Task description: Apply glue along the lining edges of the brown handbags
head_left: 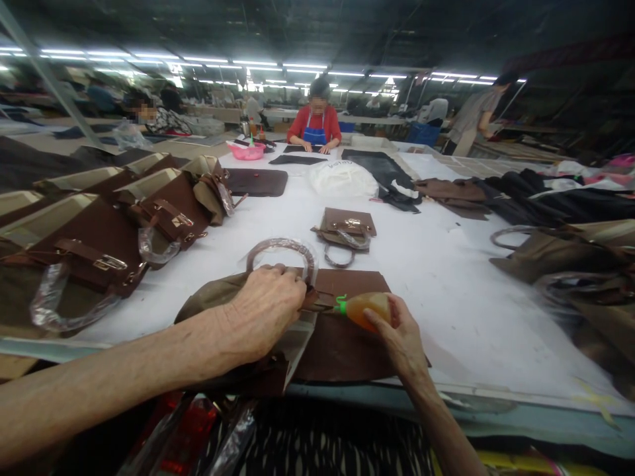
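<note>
A brown handbag [342,347] lies on its side at the front edge of the table, its round handle [285,244] wrapped in clear plastic. My left hand [270,304] is closed on the bag's upper edge near the handle base; the fingertips are partly hidden. In my right hand [397,324] is a squeeze bottle [368,309] of amber liquid with a green nozzle. The bottle lies nearly level, its nozzle pointing left at a brown strap [320,302] beside my left hand.
Several brown handbags [94,244] stand at the left, more [590,264] at the right. A small brown bag [347,225] lies ahead on the white table [446,291]. Beyond are a white plastic bag [342,180], a pink basket [247,152] and a co-worker in red [297,122].
</note>
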